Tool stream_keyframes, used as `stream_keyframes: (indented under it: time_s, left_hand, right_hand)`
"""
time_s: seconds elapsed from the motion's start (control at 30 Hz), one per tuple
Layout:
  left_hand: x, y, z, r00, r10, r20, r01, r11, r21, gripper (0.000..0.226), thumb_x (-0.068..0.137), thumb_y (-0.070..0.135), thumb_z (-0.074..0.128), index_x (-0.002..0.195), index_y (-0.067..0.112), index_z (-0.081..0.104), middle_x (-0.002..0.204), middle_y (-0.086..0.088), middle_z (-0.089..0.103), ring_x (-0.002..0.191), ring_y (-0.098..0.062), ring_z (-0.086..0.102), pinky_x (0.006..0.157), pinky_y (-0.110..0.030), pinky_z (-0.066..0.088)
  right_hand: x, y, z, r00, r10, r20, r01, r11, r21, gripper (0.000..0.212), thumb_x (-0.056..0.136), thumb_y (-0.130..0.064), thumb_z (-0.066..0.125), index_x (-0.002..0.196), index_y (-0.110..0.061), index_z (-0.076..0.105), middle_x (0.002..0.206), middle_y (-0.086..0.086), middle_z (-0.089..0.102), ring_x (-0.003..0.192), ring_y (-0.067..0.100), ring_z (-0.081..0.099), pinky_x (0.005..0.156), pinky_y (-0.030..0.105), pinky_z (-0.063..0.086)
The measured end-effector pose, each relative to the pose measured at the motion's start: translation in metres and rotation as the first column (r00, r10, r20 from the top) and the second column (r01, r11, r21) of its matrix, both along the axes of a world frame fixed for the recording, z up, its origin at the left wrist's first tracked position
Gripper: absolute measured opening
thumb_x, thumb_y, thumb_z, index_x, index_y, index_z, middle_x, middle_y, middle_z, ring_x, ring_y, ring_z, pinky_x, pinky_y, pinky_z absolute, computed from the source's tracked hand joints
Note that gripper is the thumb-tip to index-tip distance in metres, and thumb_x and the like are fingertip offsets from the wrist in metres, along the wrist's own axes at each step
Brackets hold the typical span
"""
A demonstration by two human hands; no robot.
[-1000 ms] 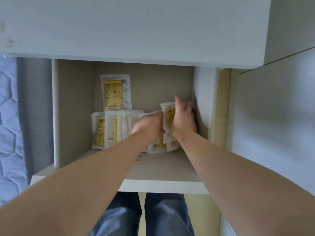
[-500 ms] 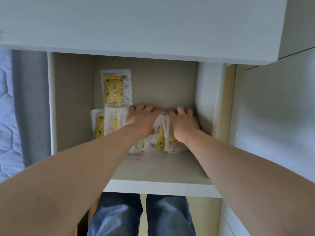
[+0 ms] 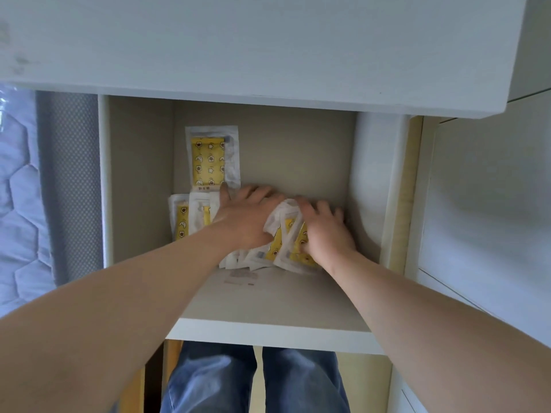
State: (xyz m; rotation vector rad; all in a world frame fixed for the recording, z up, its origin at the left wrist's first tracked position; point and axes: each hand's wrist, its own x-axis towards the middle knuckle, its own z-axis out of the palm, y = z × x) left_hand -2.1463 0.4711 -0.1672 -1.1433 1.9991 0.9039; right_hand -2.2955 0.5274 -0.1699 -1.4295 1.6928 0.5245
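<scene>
Here — flat, crinkly yellow-white plastic packets [image 3: 281,245]

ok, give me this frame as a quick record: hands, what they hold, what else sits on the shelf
place: shelf compartment
left hand: grips bunch of packets, left side
right hand: grips it, right side
bunch of packets: yellow-and-white, crumpled between hands
single packet: upright against back wall
packet row: standing left of the hands
</scene>
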Motion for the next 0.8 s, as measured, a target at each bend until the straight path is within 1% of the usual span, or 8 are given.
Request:
stream_keyframes:
  time_s: [0.13,0.2,0.3,0.37,0.43,0.5,0.63,0.8]
  left_hand:
    - [-0.012,0.017,0.001,1.000,0.015,-0.007,-0.016,0.994,-0.107,0.052,0.094,0.040,0.045,0.142,0.033,0.027,0.155,0.006,0.013,0.145,-0.021,-0.002,0.110,-0.063,-0.005]
    - [-0.016,0.024,0.002,0.994,0.105,-0.042,-0.111,0.976,-0.187,0.033,0.099,0.032,0.037,0.131,0.027,0.043,0.151,0.004,0.026,0.146,-0.021,0.004,0.110,-0.062,-0.005]
    - [-0.018,0.029,0.000,0.972,0.226,-0.065,-0.235,0.939,-0.251,0.025,0.100,0.021,0.036,0.118,0.018,0.053,0.140,0.002,0.043,0.142,-0.019,0.018,0.111,-0.061,-0.004]
    - [-0.020,0.029,-0.004,0.909,0.401,-0.116,-0.417,0.862,-0.288,0.022,0.098,0.015,0.038,0.112,0.015,0.055,0.131,0.000,0.050,0.136,-0.018,0.029,0.113,-0.058,-0.002]
    - [-0.023,0.029,-0.002,0.771,0.608,-0.191,-0.635,0.708,-0.309,0.020,0.097,0.013,0.038,0.107,0.014,0.055,0.123,0.000,0.054,0.129,-0.018,0.037,0.114,-0.055,-0.001]
    - [-0.024,0.032,0.001,0.688,0.690,-0.225,-0.723,0.628,-0.286,0.018,0.096,0.011,0.039,0.105,0.014,0.054,0.125,0.000,0.054,0.132,-0.017,0.036,0.114,-0.054,-0.003]
    - [-0.021,0.044,0.001,0.866,0.499,-0.030,-0.493,0.843,-0.213,0.024,0.098,0.021,0.035,0.109,0.017,0.057,0.156,0.004,0.023,0.147,-0.016,-0.003,0.110,-0.060,-0.008]
    - [-0.016,0.039,0.002,0.910,0.410,-0.062,-0.413,0.883,-0.222,0.029,0.100,0.031,0.038,0.099,0.022,0.066,0.158,0.009,0.016,0.146,-0.020,-0.014,0.108,-0.061,-0.013]
  right_hand:
    - [-0.007,-0.005,0.009,0.990,0.134,-0.034,-0.136,0.988,-0.073,0.055,0.093,-0.008,0.041,0.144,-0.023,0.027,0.152,0.005,0.016,0.131,0.032,0.025,0.100,0.037,0.032]
    - [-0.007,-0.007,0.011,0.992,0.122,-0.023,-0.124,0.985,-0.123,0.054,0.089,0.003,0.041,0.139,-0.019,0.036,0.153,0.006,0.016,0.132,0.033,0.024,0.099,0.038,0.032]
    - [-0.007,-0.009,0.011,0.998,0.067,0.015,-0.065,0.991,-0.115,0.059,0.083,0.012,0.042,0.135,-0.015,0.038,0.148,0.008,0.028,0.131,0.032,0.028,0.100,0.039,0.033]
    - [-0.009,-0.008,0.009,0.999,0.036,0.022,-0.034,0.995,-0.090,0.058,0.085,0.007,0.045,0.138,-0.014,0.035,0.145,0.009,0.033,0.131,0.032,0.030,0.101,0.039,0.033]
    - [-0.009,-0.007,0.006,1.000,0.002,0.026,0.000,0.997,-0.082,0.058,0.087,0.002,0.047,0.140,-0.015,0.033,0.145,0.009,0.033,0.129,0.034,0.031,0.101,0.040,0.034]
    - [-0.009,-0.007,0.004,0.999,-0.030,0.038,0.033,0.996,-0.084,0.058,0.087,0.000,0.048,0.140,-0.017,0.033,0.143,0.010,0.033,0.128,0.035,0.033,0.099,0.041,0.036]
    - [-0.008,-0.009,0.004,0.999,-0.026,0.038,0.029,0.997,-0.071,0.061,0.085,0.002,0.051,0.140,-0.017,0.033,0.142,0.010,0.032,0.126,0.035,0.033,0.096,0.041,0.036]
    - [-0.010,-0.007,0.005,0.999,0.011,0.043,-0.007,0.997,-0.077,0.068,0.085,0.003,0.049,0.145,-0.020,0.027,0.149,0.008,0.026,0.130,0.035,0.028,0.100,0.042,0.034]
